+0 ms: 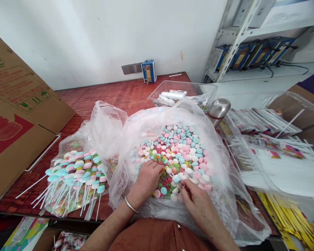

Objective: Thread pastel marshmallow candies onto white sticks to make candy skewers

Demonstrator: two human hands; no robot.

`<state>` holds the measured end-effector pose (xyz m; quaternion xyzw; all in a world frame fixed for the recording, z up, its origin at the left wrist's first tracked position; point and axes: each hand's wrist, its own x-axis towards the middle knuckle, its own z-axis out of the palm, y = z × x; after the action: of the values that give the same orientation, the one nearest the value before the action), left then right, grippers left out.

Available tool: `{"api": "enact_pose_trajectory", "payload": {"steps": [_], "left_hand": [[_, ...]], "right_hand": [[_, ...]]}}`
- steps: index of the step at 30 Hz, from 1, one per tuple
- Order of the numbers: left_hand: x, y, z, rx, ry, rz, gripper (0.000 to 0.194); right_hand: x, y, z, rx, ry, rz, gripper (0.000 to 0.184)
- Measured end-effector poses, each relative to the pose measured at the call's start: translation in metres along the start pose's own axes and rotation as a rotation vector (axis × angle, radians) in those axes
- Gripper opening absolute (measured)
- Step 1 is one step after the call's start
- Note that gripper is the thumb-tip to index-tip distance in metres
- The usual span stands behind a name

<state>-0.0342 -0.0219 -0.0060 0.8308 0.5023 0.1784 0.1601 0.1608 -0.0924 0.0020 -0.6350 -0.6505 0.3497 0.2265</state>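
A large clear plastic bag [219, 181] lies spread open before me, filled with pink, blue and white marshmallows [184, 150] and small coloured gummy rings [170, 188]. My right hand [197, 200] pinches a thin white stick that carries a few candies, a blue marshmallow [176, 179] among them. Close to the stick's far end, my left hand [149, 176] has its fingers drawn together over the gummy rings; what they hold is hidden. To the left, a pile of candy skewers [77, 169] on white sticks rests on another clear bag.
A cardboard box [18, 115] stands at the left. Behind the bag are a clear plastic tray [183, 87], a metal flask [219, 111] and a blue boxed device [149, 71]. On the right, a clear bin [264, 184] holds white sticks; yellow packaging [295, 223] lies below it.
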Motion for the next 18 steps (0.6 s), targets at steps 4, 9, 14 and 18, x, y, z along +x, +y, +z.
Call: {"api": "enact_pose_trajectory", "payload": {"steps": [4,9,14,18], "left_hand": [[0.0,-0.002,0.002,-0.324,0.086,-0.21,0.017],[0.0,-0.004,-0.006,-0.395,0.197,-0.358,0.017],[-0.006,0.0,-0.01,-0.222,0.064,-0.114,0.016],[-0.012,0.002,-0.012,-0.086,-0.057,-0.051,0.019]], "right_hand": [[-0.003,-0.002,0.001,-0.033,0.005,-0.031,0.026],[-0.004,-0.002,0.001,-0.026,0.023,-0.002,0.025],[-0.006,-0.001,-0.002,-0.02,0.023,-0.002,0.025],[-0.01,0.001,-0.005,-0.024,0.006,-0.016,0.026]]}}
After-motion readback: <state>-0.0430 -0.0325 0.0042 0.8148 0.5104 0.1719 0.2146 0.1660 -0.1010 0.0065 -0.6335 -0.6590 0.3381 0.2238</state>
